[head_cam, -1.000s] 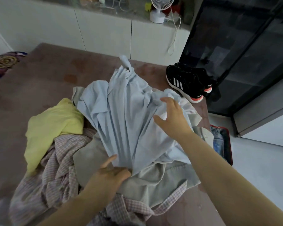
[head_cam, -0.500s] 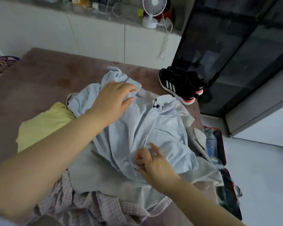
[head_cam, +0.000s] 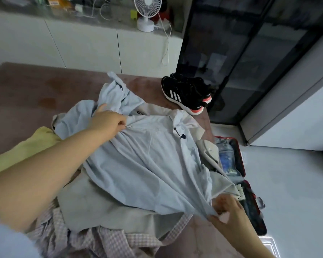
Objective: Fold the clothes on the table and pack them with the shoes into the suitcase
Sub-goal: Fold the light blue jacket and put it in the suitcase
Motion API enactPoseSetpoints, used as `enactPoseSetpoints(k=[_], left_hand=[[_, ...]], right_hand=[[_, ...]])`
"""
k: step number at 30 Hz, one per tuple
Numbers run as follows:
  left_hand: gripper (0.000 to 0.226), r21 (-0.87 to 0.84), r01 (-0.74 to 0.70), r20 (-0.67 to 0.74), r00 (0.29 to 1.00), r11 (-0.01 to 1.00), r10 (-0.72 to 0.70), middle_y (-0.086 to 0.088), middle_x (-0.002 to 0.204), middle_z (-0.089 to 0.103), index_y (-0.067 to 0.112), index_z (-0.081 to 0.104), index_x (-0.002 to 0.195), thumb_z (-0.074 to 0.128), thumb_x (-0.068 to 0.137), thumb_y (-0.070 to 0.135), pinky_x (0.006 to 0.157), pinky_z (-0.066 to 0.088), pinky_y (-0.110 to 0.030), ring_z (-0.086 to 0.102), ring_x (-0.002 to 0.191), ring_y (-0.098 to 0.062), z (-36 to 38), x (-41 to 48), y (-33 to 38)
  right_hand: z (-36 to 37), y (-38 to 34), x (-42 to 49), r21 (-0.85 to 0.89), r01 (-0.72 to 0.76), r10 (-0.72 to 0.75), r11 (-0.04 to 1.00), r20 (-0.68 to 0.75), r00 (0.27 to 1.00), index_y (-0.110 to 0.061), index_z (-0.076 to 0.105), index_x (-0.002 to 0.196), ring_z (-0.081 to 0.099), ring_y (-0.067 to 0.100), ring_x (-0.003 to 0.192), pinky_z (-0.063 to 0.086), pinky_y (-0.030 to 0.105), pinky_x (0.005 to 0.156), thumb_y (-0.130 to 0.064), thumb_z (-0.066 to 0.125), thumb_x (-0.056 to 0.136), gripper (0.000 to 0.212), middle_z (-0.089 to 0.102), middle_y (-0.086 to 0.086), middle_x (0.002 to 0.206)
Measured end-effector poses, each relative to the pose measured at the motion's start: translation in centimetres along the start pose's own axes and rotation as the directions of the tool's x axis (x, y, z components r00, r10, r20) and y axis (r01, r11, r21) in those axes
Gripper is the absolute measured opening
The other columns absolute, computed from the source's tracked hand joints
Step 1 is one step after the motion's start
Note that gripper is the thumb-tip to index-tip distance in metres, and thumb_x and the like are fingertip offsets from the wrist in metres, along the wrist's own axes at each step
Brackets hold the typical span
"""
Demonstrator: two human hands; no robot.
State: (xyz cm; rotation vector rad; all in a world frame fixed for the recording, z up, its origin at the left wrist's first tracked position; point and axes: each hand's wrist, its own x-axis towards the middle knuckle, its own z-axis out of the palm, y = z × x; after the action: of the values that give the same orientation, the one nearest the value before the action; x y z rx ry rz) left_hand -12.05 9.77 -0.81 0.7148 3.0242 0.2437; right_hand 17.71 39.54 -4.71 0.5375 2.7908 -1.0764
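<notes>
A pale blue hooded top [head_cam: 144, 159] lies stretched across the clothes pile on the brown table [head_cam: 26, 95]. My left hand [head_cam: 108, 121] pinches it near the collar and drawstring. My right hand [head_cam: 226, 211] pinches its hem at the table's near right edge. Under it lie a grey-beige garment [head_cam: 104, 207], a pink checked shirt [head_cam: 108, 239] and a yellow garment [head_cam: 24, 151]. Black sneakers [head_cam: 186, 94] with white stripes stand at the table's far right corner. The open red-rimmed suitcase [head_cam: 241, 161] lies on the floor to the right.
A white cabinet [head_cam: 86, 45] runs along the far wall with a small white fan [head_cam: 146, 13] and a hanging cable on top. A dark glass cabinet [head_cam: 250, 58] stands right of the table. Pale floor [head_cam: 295, 192] surrounds the suitcase.
The blue top has been pulled flatter and spread out. My left hand slid from the bunched far part to the collar. My right hand moved right and nearer, taking the hem.
</notes>
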Motion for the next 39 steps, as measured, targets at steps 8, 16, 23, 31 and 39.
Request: enactPoseSetpoints(k=[8,16,23,31,39], left_hand=[[0.015,-0.308,-0.088,-0.091,0.994,0.947,0.063,0.015,0.063,0.060,0.027,0.062,0.070,0.070,0.080,0.021,0.056,0.037,-0.018,0.055,0.064,-0.006,-3.1,-14.1,-3.0],[0.012,-0.490,0.214,0.069,0.976,0.845,-0.208,0.037,0.090,0.060,0.055,0.060,0.085,0.060,0.074,0.058,0.068,0.044,-0.011,0.054,0.086,0.017,-2.1,-21.8,-5.9],[0.025,-0.507,0.013,-0.226,0.963,0.862,-0.147,0.018,0.104,0.062,0.028,0.059,0.112,0.061,0.086,0.029,0.075,0.038,-0.007,0.053,0.090,0.008,-4.9,-14.0,2.5],[0.029,-0.380,0.129,0.180,0.982,0.916,-0.064,-0.005,0.107,0.066,0.024,0.059,0.119,0.052,0.091,0.020,0.079,0.045,-0.030,0.060,0.100,-0.025,-0.2,-9.5,7.3],[0.023,-0.104,-0.396,0.169,0.897,0.912,0.409,0.013,0.047,0.053,0.038,0.065,0.076,0.073,0.056,0.027,0.058,0.032,-0.013,0.050,0.046,-0.003,3.0,-17.0,11.3]], right_hand=[[-0.1,-9.8,9.2,0.183,0.076,-0.071,0.980,-0.035,0.997,-0.018,0.043,0.129,0.048,0.017,0.115,0.042,0.015,0.082,-0.038,0.064,0.084,0.053,0.046,0.000,0.130],[6.6,-19.6,9.8,0.181,0.318,-0.340,0.931,0.103,0.935,-0.017,0.048,0.131,0.062,0.014,0.084,0.053,0.022,0.075,-0.011,0.053,0.090,0.041,0.063,-0.003,0.113],[11.2,-18.1,5.3,-0.004,0.651,-0.640,0.759,0.176,0.748,-0.008,0.068,0.104,0.063,0.027,0.081,0.041,0.035,0.098,-0.009,0.044,0.084,0.032,0.073,0.007,0.094],[4.5,-16.1,5.7,0.052,0.574,-0.570,0.817,-0.071,0.818,-0.017,0.067,0.092,0.058,0.003,0.075,0.044,0.018,0.082,-0.016,0.055,0.089,0.013,0.064,-0.014,0.079],[1.5,-16.0,11.8,-0.218,0.510,-0.511,0.832,0.056,0.858,-0.016,0.052,0.125,0.049,0.017,0.118,0.028,0.036,0.109,-0.026,0.059,0.088,0.039,0.055,0.002,0.127]])
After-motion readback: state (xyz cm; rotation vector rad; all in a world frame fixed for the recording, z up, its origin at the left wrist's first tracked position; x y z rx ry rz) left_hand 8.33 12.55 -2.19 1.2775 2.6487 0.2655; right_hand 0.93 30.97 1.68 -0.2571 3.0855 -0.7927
